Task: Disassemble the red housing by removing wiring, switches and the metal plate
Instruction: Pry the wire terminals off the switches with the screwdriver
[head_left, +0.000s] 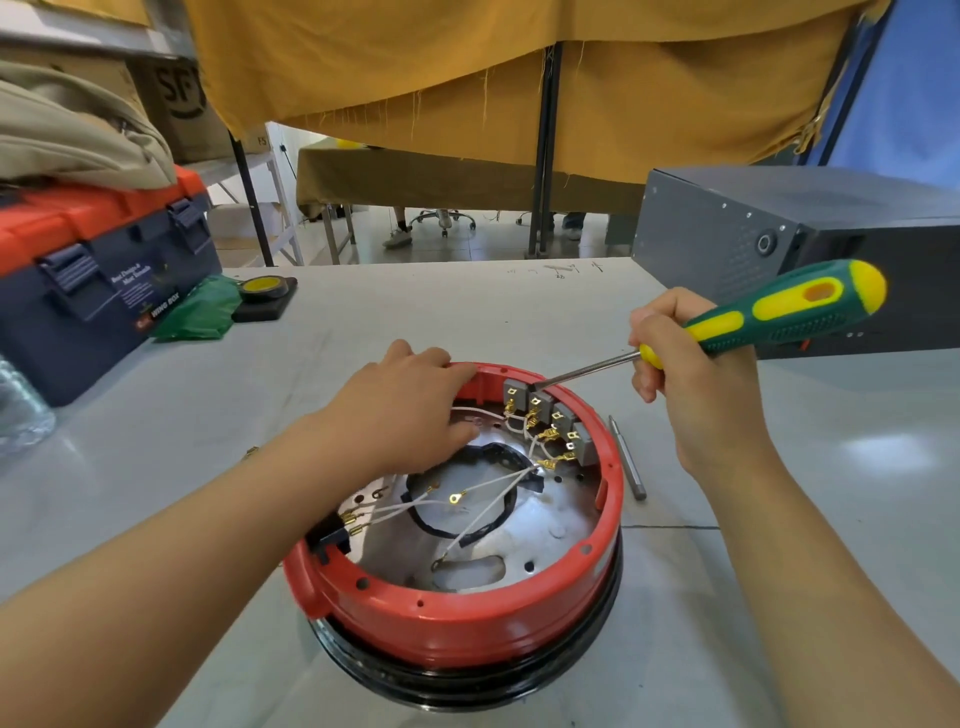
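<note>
The round red housing (457, 618) stands on a black base in the middle of the table. Inside lie a metal plate (545, 535), white wiring (483, 488) with brass terminals, and a row of grey switches (550, 415) along the far right wall. My left hand (405, 410) grips the housing's far rim, fingers curled over it. My right hand (691, 374) holds a green and yellow screwdriver (779, 312); its tip touches the top of the switches near the far rim.
A thin metal tool (628, 460) lies on the table right of the housing. A dark blue and orange toolbox (98, 280) stands at the left, with green plastic (195, 312) and a tape roll (262, 288) beside it. A grey metal box (800, 234) stands at the right.
</note>
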